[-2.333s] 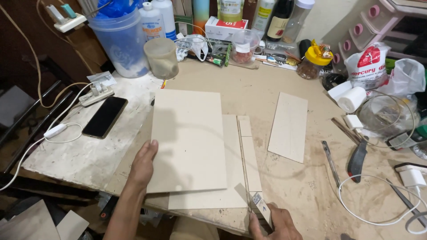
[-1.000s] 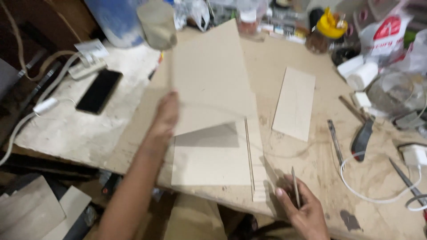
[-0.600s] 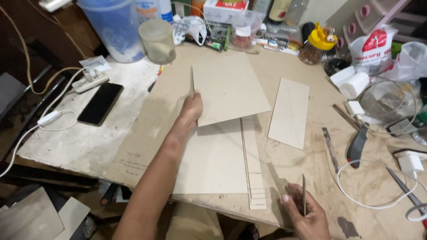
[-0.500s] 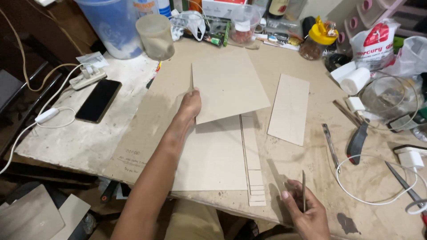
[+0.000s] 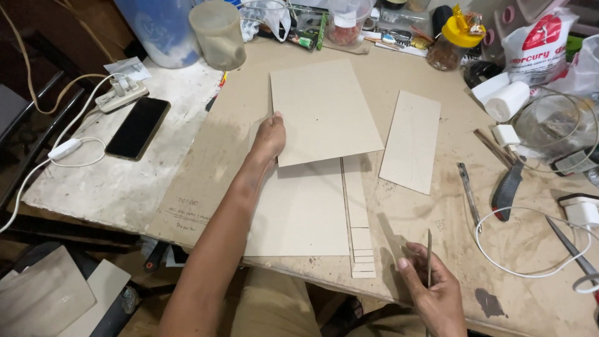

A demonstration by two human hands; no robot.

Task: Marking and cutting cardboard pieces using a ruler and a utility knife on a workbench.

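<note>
Our left hand (image 5: 269,136) has its grip clamped on the left edge of the upper board (image 5: 324,112), which lies skewed over the far end of the lower board (image 5: 299,212). Our right hand (image 5: 435,291), near the lower board's right corner, pinches a thin strip (image 5: 428,256) upright. Cut strips (image 5: 360,218) lie just right of the lower board; a narrow panel (image 5: 412,141) sits farther right on the worktop (image 5: 437,212). A phone (image 5: 138,127) lies well left.
</note>
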